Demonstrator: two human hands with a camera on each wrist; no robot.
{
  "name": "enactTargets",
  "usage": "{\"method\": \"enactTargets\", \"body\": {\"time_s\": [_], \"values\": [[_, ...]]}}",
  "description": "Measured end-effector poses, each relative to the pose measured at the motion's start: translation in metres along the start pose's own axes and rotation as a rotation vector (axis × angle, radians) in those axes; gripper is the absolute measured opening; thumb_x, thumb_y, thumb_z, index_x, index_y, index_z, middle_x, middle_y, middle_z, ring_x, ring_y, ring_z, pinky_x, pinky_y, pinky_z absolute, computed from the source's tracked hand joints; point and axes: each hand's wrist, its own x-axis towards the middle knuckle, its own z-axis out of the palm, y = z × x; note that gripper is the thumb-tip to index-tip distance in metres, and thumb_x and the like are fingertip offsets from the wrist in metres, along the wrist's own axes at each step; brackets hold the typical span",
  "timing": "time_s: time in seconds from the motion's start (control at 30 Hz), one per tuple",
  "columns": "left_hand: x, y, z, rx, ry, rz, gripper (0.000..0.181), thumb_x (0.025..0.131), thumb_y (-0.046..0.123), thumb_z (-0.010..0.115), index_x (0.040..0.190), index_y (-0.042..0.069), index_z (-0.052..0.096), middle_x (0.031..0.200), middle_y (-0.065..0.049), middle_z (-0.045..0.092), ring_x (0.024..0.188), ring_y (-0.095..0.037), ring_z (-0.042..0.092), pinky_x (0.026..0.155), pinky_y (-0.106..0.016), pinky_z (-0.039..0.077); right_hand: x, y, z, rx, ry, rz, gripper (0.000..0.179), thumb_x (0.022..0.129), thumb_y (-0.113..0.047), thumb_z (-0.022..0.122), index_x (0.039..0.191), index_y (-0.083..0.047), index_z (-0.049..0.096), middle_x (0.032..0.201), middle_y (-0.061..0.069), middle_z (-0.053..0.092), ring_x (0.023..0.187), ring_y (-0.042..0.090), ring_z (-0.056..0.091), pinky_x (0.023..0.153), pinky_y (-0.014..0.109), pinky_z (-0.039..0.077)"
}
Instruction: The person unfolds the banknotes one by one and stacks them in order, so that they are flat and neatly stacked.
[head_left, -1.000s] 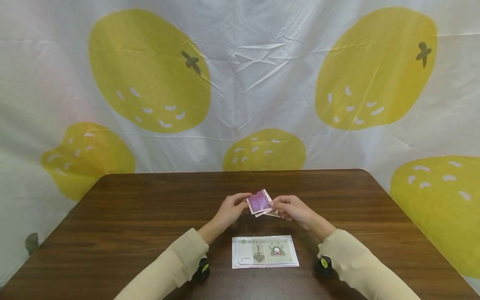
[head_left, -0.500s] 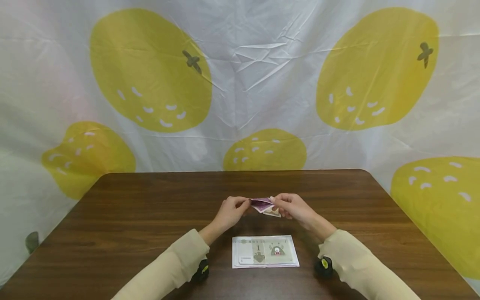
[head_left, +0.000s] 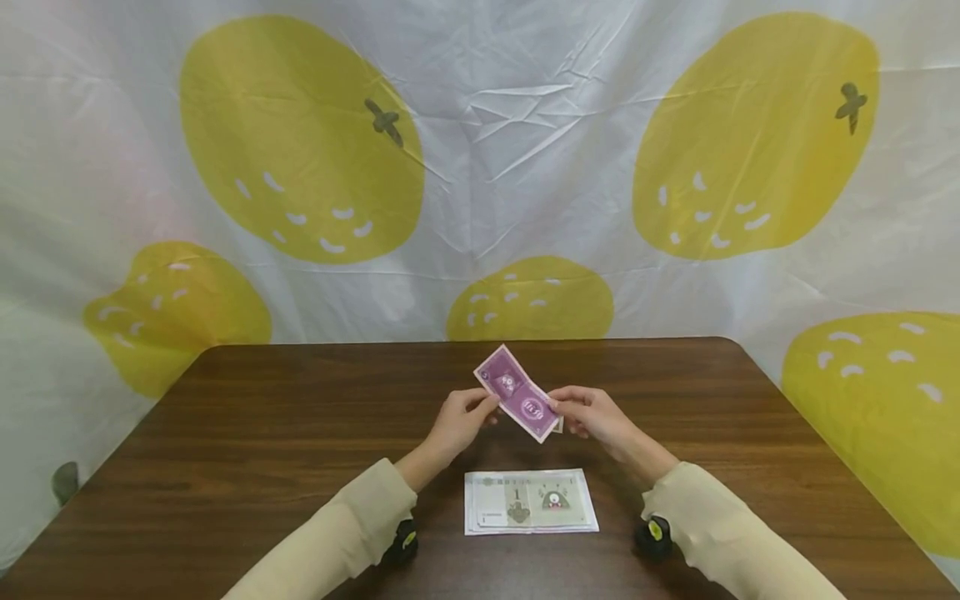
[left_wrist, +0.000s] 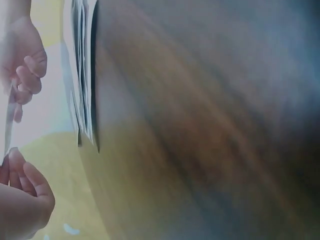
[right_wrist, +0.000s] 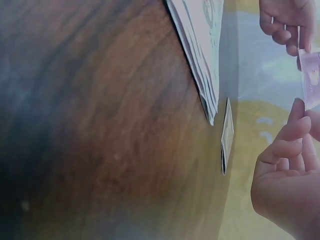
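A purple play banknote (head_left: 516,393), opened out with a crease across its middle, is held tilted above the table between both hands. My left hand (head_left: 457,421) pinches its left edge between thumb and fingers. The right hand (head_left: 596,419) pinches its right edge near the lower corner. From the right wrist, part of the purple face shows between the left hand (right_wrist: 289,22) and the right hand (right_wrist: 285,175). Nearer me lies a stack of banknotes (head_left: 528,502), a green-grey 1 note on top. Behind the purple note, mostly hidden in the head view, a small folded note (right_wrist: 227,137) lies on the table.
The dark wood table (head_left: 300,400) spreads to both sides, with its far edge against a white curtain (head_left: 480,183) printed with big yellow fruit. Black wrist cameras sit under both sleeves, beside the stack.
The purple banknote was folded small, then partly spread, and is now opened out, one end pointing up and left. Both hands stayed in nearly the same place; the stack has not moved.
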Motion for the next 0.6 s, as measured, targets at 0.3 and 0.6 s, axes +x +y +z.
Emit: {"method": "enactTargets", "body": {"time_s": [0.3, 0.6], "values": [[0.004, -0.017, 0.002, -0.155, 0.018, -0.075, 0.029, 0.083, -0.003, 0.053, 0.111, -0.008, 0.048, 0.074, -0.013, 0.058, 0.059, -0.012, 0.053, 0.057, -0.03, 0.046, 0.001, 0.006, -0.006, -0.011, -0.011, -0.03, 0.032, 0.084, -0.01, 0.057, 0.107, 0.011, 0.053, 0.065, 0.001, 0.052, 0.048, 0.008, 0.039, 0.043, 0.02, 0.029], [-0.003, 0.001, -0.007, -0.158, -0.039, -0.062, 0.053, 0.078, -0.014, 0.05, 0.128, -0.001, 0.038, 0.074, -0.02, 0.054, 0.059, -0.019, 0.05, 0.054, -0.028, 0.04, -0.004, 0.008, -0.011, -0.033, -0.032, -0.028, 0.029, 0.084, -0.008, 0.056, 0.105, 0.011, 0.056, 0.063, -0.001, 0.053, 0.048, 0.007, 0.038, 0.042, 0.02, 0.029]]}}
